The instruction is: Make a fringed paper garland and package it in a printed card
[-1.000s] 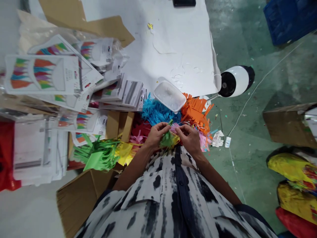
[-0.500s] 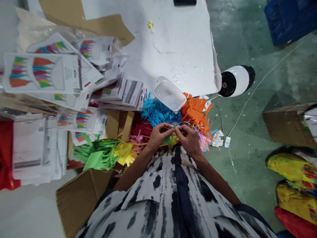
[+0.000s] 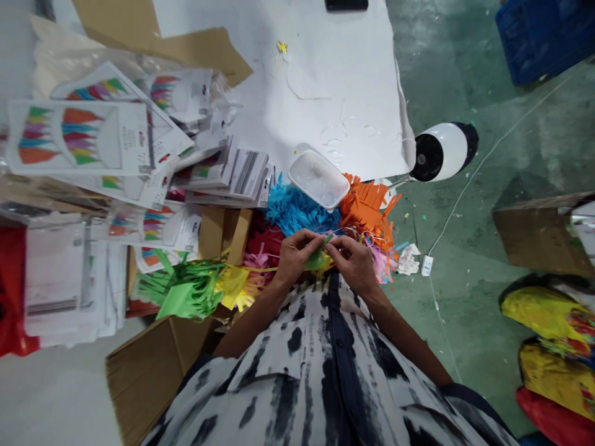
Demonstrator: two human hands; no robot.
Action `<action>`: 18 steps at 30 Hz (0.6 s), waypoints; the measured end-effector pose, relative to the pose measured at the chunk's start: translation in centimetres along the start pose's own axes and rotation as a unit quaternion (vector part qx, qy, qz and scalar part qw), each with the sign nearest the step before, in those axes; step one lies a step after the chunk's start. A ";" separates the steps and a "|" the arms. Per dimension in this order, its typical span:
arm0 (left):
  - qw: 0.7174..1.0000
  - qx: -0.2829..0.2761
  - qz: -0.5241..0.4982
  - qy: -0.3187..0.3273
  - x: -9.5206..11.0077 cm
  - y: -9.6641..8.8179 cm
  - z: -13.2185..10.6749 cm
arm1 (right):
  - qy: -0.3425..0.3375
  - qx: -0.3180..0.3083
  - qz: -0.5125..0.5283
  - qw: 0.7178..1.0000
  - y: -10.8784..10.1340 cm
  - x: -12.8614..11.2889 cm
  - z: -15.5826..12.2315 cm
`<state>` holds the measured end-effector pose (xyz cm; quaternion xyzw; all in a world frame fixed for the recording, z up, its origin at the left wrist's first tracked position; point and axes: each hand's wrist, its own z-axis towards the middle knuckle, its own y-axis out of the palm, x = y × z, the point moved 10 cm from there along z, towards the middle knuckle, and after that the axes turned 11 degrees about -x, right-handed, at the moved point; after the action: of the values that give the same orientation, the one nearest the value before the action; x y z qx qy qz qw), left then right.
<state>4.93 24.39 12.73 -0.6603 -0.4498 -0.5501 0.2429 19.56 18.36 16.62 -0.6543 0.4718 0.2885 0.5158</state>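
Note:
Close in front of my body, my left hand [image 3: 299, 253] pinches a green paper tassel [image 3: 316, 257]. My right hand [image 3: 352, 259] meets it at the tassel's top end, thumb and fingers pressed together there. A thin white string [image 3: 351, 230] runs by the right fingertips. Just beyond my hands lie blue fringed paper [image 3: 297, 207] and orange fringed paper [image 3: 369, 210], with pink fringed paper [image 3: 383, 263] to the right. Green fringed paper [image 3: 186, 288] and yellow fringed paper [image 3: 232, 285] rest to the left.
A white plastic tub [image 3: 318, 179] stands at the table edge [image 3: 362, 124]. Packaged garlands [image 3: 79, 136] and stacked cards [image 3: 242, 176] fill the left. A cardboard box [image 3: 144, 378] is at lower left. On the right are a white-and-black device [image 3: 444, 152], a cable [image 3: 483, 155] and a carton [image 3: 534, 235].
The green tassel is turned more upright between my fingers, and its top shows more. My right fingertips have shifted slightly left and down. The surroundings stay the same.

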 end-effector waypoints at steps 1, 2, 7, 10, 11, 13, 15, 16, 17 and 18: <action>1.000 0.015 0.008 0.015 0.2 -0.2 -0.1 | 0.003 0.001 0.005 1.000 -0.1 0.0 0.0; 0.999 0.030 0.023 0.030 0.5 -0.4 -0.3 | 0.008 0.003 0.012 1.000 -0.2 0.1 -0.1; 0.982 0.022 0.157 0.098 1.7 -0.1 -0.9 | 0.010 0.011 0.046 0.999 -0.7 0.4 -0.1; 0.975 -0.026 0.191 0.110 2.3 0.8 -0.8 | -0.024 -0.019 0.071 0.997 -0.2 0.1 0.1; 0.976 -0.038 0.190 0.102 2.4 1.1 -0.7 | -0.033 -0.025 0.084 0.996 -0.1 -0.1 0.2; 0.982 -0.059 0.167 0.071 2.3 1.4 -0.2 | -0.034 -0.027 0.116 0.992 -0.2 0.0 0.2; 0.987 -0.097 0.123 0.040 2.0 2.1 0.2 | -0.018 -0.018 0.148 0.989 -0.7 0.3 0.1; 0.986 -0.120 0.108 0.030 1.8 2.5 0.3 | -0.008 -0.011 0.164 0.986 -1.0 0.6 0.0; 0.984 -0.142 0.103 0.026 1.7 3.0 0.4 | 0.001 -0.004 0.178 0.984 -1.5 0.9 0.0; 0.981 -0.159 0.109 0.028 1.7 3.3 0.4 | 0.006 0.004 0.190 0.982 -2.0 1.1 -0.1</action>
<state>7.96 23.75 14.77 -0.7203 -0.2745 -0.6029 0.2056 21.82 17.95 16.48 -0.5522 0.5920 0.3752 0.4514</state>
